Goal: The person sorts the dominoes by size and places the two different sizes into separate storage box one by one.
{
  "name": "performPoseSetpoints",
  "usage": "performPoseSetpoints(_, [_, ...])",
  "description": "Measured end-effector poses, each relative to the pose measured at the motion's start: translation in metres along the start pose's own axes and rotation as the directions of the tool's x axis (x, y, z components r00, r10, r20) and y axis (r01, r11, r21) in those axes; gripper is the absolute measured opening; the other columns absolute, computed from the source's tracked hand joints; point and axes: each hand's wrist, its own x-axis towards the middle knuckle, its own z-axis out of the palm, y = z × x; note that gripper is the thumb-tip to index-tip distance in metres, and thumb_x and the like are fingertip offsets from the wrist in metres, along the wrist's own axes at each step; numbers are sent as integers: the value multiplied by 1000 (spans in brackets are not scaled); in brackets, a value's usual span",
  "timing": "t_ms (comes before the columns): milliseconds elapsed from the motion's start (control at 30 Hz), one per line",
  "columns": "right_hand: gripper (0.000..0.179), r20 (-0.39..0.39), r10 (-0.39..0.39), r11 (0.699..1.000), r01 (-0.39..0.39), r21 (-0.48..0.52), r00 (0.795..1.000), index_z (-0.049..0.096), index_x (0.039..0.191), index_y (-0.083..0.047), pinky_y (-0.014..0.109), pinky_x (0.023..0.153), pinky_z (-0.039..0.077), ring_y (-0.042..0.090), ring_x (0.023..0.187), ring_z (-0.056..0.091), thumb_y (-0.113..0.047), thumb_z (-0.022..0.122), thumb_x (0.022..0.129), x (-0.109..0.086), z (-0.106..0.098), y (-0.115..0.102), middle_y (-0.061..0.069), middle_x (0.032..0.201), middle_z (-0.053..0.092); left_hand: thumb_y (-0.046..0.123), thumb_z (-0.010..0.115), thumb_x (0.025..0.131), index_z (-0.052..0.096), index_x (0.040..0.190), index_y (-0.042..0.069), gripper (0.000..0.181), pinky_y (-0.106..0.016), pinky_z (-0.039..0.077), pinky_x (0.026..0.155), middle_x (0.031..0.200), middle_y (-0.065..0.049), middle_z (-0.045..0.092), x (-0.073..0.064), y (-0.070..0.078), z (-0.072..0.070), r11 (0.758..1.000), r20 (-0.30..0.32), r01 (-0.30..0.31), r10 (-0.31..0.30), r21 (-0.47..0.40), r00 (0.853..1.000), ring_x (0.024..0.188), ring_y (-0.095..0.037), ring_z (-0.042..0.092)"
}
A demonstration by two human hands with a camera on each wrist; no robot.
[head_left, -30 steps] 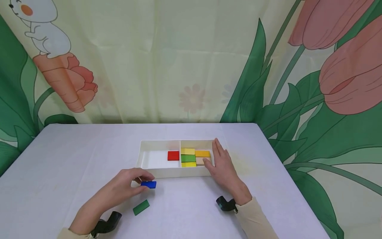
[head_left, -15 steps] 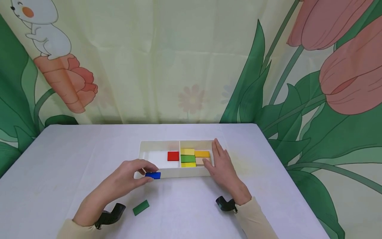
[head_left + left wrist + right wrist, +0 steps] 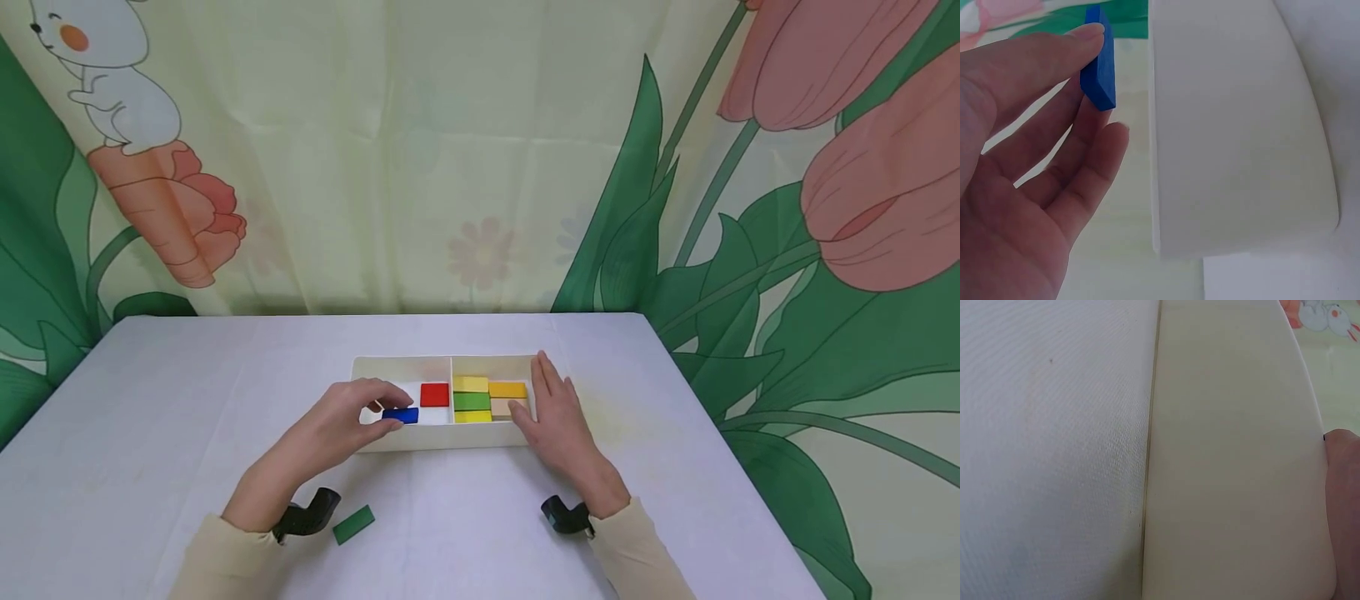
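Observation:
My left hand (image 3: 348,421) pinches a blue block (image 3: 401,415) between thumb and fingertips, above the left compartment of a white divided box (image 3: 442,438). In the left wrist view the same blue block (image 3: 1102,65) shows as a thin rectangle, raised over the rim of the box (image 3: 1235,125). A red block (image 3: 434,395) lies in that compartment against the divider. My right hand (image 3: 558,417) rests with fingers extended along the box's right end, thumb over the front rim. The right compartment holds yellow, orange and beige blocks and a green block (image 3: 472,402).
A dark green block (image 3: 353,525) lies on the white-covered table (image 3: 450,533), in front of the box and beside my left wrist camera (image 3: 309,512). A printed curtain (image 3: 375,167) hangs behind the table's back edge.
My left hand has carried the blue block forward and to the right, from in front of the box to over its left compartment. My right hand has stayed at the right end.

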Motion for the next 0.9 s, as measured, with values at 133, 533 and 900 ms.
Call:
performPoseSetpoints(133, [79, -28, -18, 1000, 17, -18, 999, 18, 156, 3, 60, 123, 10, 33, 154, 16, -40, 51, 99, 0, 1, 0, 16, 167, 14, 6, 78, 84, 72, 111, 12, 29, -38, 59, 83, 105, 3, 74, 7, -1, 4, 1000, 5, 18, -18, 0, 1000, 94, -14, 67])
performPoseSetpoints(533, [79, -8, 1, 998, -1, -60, 1000, 16, 157, 1, 63, 122, 4, 32, 155, 8, -44, 49, 100, 0, 0, 0, 14, 167, 12, 5, 78, 83, 73, 107, 11, 25, -35, 59, 84, 100, 1, 73, 29, -7, 19, 998, 58, 67, -68, 6, 996, 91, -14, 67])
performPoseSetpoints(900, [80, -7, -1, 999, 0, -53, 1000, 15, 157, 0, 62, 123, 4, 32, 156, 7, -44, 48, 100, 1, 0, 1, 13, 167, 10, 4, 79, 82, 73, 102, 11, 22, -30, 59, 82, 99, -2, 73, 47, -10, 30, 986, 109, 159, -154, -43, 982, 91, -15, 65])
